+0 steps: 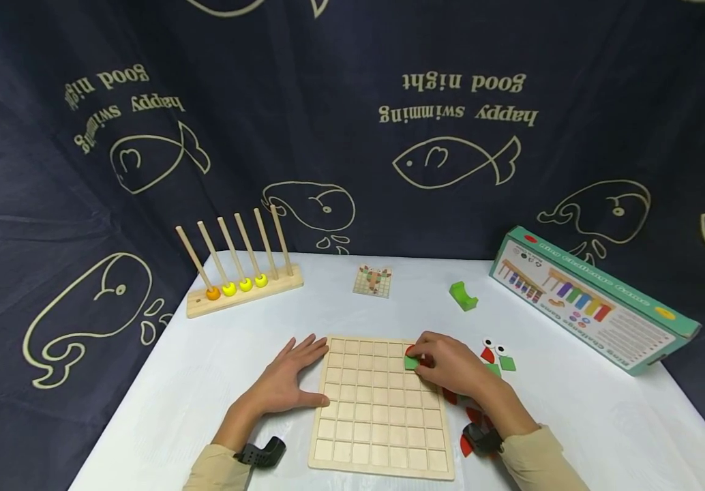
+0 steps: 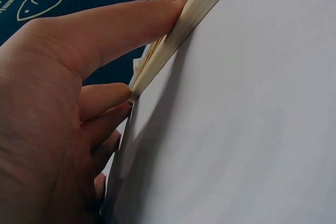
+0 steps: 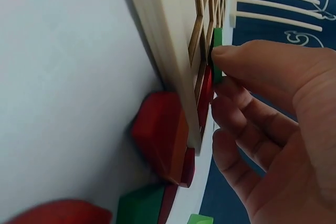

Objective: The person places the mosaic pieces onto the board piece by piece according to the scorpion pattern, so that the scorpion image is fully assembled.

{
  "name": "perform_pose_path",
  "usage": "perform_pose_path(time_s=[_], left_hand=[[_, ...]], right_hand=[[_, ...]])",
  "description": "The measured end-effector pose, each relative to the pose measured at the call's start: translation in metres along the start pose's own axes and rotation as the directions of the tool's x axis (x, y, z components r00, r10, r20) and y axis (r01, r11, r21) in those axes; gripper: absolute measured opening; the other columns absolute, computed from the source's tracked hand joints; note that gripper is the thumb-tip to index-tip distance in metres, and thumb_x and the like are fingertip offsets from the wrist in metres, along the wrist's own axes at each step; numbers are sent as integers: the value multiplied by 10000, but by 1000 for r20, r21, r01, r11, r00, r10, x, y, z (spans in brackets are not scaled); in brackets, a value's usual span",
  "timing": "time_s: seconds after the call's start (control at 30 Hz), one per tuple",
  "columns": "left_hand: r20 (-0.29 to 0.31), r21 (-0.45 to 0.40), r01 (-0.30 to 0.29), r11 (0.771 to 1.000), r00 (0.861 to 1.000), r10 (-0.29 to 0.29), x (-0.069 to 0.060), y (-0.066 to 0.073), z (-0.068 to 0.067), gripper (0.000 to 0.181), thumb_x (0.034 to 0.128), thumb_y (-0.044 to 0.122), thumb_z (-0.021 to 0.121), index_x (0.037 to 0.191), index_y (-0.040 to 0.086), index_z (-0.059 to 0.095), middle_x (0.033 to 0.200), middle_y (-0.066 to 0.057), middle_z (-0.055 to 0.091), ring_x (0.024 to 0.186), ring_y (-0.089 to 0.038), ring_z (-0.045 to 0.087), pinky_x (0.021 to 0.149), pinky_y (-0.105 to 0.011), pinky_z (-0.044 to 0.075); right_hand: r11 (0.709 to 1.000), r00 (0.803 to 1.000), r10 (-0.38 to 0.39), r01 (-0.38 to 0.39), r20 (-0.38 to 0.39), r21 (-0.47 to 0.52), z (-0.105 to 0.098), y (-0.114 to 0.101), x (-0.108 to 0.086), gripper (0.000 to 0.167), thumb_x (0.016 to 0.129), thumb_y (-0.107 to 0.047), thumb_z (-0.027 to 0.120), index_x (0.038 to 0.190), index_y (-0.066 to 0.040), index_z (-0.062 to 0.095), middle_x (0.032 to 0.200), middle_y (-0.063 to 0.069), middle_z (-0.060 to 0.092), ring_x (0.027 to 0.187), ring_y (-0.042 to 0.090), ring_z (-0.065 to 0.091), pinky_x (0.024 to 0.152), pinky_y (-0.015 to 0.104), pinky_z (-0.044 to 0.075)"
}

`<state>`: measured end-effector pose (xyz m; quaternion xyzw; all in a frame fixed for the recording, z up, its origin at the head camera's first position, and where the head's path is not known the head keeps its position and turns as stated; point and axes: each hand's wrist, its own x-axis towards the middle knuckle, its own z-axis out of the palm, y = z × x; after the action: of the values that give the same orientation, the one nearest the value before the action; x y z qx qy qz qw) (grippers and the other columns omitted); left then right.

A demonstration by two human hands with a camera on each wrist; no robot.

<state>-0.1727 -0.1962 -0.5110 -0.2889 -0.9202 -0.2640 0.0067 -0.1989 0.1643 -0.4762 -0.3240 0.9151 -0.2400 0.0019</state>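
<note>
A wooden grid board [image 1: 365,409] lies on the white table. My left hand [image 1: 285,382] rests at its left edge, fingers spread, with the thumb [image 2: 126,27] touching the rim. Over the board's far right corner, my right hand [image 1: 453,365] pinches a green square piece [image 1: 411,363] between thumb and fingers. In the right wrist view this green piece [image 3: 218,59] stands slightly above the grid, beside a red piece [image 3: 205,98] in the board. The fingers partly hide both pieces.
Right of the board lie several red and green pieces, including a red one [image 1: 488,355], a green square [image 1: 507,363] and white eye discs [image 1: 500,350]. Farther back stand a pegged rack [image 1: 248,293] with beads, a pattern card [image 1: 372,281], a green curved block [image 1: 463,296] and a game box [image 1: 586,300].
</note>
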Motion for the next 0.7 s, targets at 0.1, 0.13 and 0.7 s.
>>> perform_pose_path(time_s=[0.1,0.13,0.7], left_hand=[[6,6,11,1000,1000,-11,1,1,-1,1002,682,658,737,1452,91,437,1524,5,343,1427,-223,209,1166,-466,72],[5,8,13,1000,1000,-13,1,1,-1,1004,680,659,738,1450,89,438,1524,3,345,1427,-225,210,1166,-468,75],[10,-7,20,1000,1000,-20,2,0,1,1006,674,664,738,1451,100,441,1524,10,342,1430,-212,198,1166,-457,67]], right_hand=[[1000,1000,4,-4,1,-12,-1,-2,0,226,824,-174,748,1050,-160,739,963,-74,607,791,86,544,704,281,495],[1000,1000,5,-5,2,-16,-1,-2,0,225,824,-183,748,1048,-161,739,961,-75,604,795,84,543,707,281,496],[996,996,89,-89,2,-31,-3,-1,-3,162,826,-214,745,985,-187,767,898,-110,581,784,84,526,716,292,494]])
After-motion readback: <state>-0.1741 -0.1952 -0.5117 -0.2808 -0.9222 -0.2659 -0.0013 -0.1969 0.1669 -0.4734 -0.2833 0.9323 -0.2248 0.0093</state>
